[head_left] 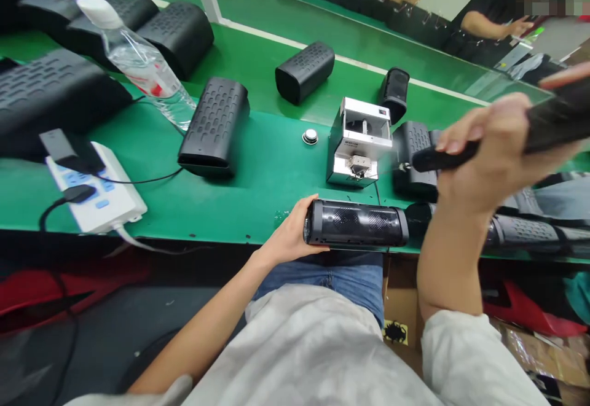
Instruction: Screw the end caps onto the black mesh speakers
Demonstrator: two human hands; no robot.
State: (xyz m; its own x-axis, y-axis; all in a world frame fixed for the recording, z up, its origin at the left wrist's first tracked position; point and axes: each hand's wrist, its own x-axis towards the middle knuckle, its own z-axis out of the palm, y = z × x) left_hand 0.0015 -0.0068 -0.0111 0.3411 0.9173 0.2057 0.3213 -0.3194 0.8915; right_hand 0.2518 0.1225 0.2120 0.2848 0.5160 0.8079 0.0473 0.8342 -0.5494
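My left hand (291,229) is closed around the left end of a black speaker (357,223), thumb on top and fingers underneath. The speaker lies at the bench's front edge with its glossy mesh grille facing up. Raised at the right, my right hand (488,148) grips a black electric screwdriver (449,158), partly smeared by motion. Its narrow end points left, with a small silvery tip. Just beyond the speaker stands a silver screw feeder (361,142) with a clear window. A small round metal-rimmed part (310,136) sits to the feeder's left.
Several black speakers stand about, including one with an oval pattern (216,126) and one farther back (305,71). A water bottle (142,68) and a white power strip (96,188) with cables occupy the left. Behind a clear partition, another person's arm (488,25) shows.
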